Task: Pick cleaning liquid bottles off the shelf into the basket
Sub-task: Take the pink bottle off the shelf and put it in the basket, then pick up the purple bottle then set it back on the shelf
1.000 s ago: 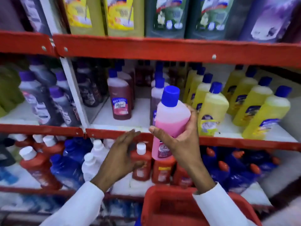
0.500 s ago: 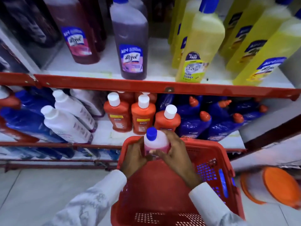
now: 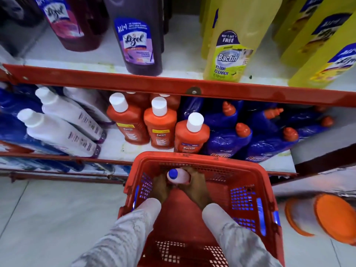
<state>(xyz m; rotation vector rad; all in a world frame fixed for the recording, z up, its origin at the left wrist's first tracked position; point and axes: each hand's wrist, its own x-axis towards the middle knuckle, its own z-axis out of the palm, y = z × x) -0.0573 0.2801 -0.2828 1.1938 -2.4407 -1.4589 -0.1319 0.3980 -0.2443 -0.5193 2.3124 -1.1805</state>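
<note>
standing upright deep inside the red perforated plastic basket (image 3: 250,170), the pink blue-capped cleaning liquid bottle (image 3: 178,176) is being gripped on both sides, the left hand (image 3: 160,186) and right hand (image 3: 198,186) closing their fingers around it, below the red-edged shelf (image 3: 134,84) of orange white-capped bottles (image 3: 159,124).
</note>
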